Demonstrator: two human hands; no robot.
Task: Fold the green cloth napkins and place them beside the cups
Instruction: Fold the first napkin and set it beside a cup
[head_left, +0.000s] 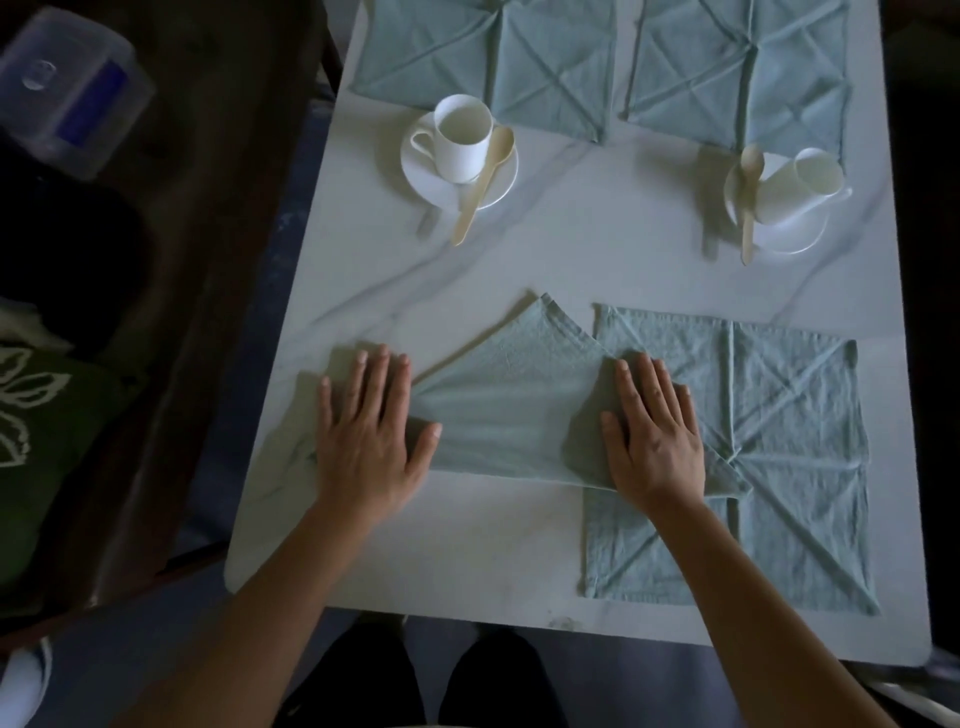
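Pressing with both palms, I have the triangle-folded napkin flat on the table: left hand on one end, right hand on the other, fingers straight, close together, gripping nothing. Its peak lies ahead, between my two sets of fingertips. I judge it light, limp and prone to sliding on the smooth top, best pinched at the corners beneath my fingers. A second napkin lies spread under my right fingers.

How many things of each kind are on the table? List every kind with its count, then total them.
Green napkins: 4
White cups: 2
White saucers: 2
Pale spoons: 2
Total: 10
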